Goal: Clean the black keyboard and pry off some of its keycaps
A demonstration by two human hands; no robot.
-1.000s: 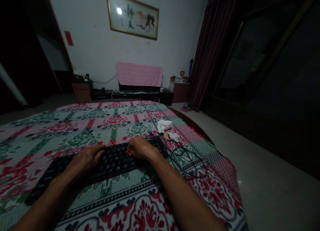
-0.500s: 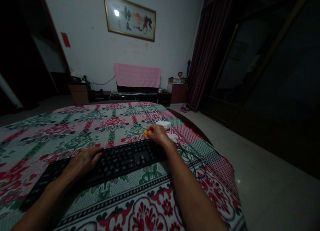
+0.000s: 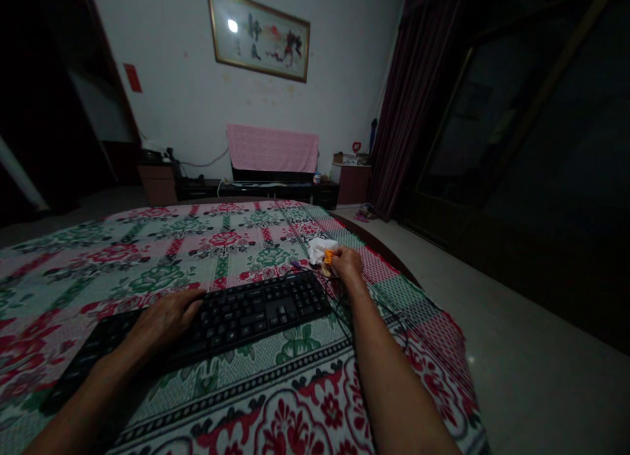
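A black keyboard [image 3: 246,310] lies slanted across the patterned cloth. My left hand [image 3: 165,317] is over its left half, fingers bent toward the far edge, as if gripping it; the fingertips are partly hidden. Beyond the keyboard's right end, my right hand [image 3: 348,266] pinches a small orange piece [image 3: 329,257] whose kind I cannot make out. That piece is right against a crumpled white wad [image 3: 319,248], perhaps tissue or a thin bag. A small tan bit [image 3: 325,270] shows just below it. Black cable [image 3: 339,310] loops under and beside my right wrist.
A red, green and white floral cloth [image 3: 226,258] covers the round table. Its right edge drops toward a tiled floor [image 3: 516,350]. Across the room stand a low black cabinet [image 3: 275,191] and a screen draped with a pink towel [image 3: 273,148].
My right hand has moved right with the orange piece, from the keyboard's far edge to the white wad. The keyboard's right end now shows. My left hand stays in place.
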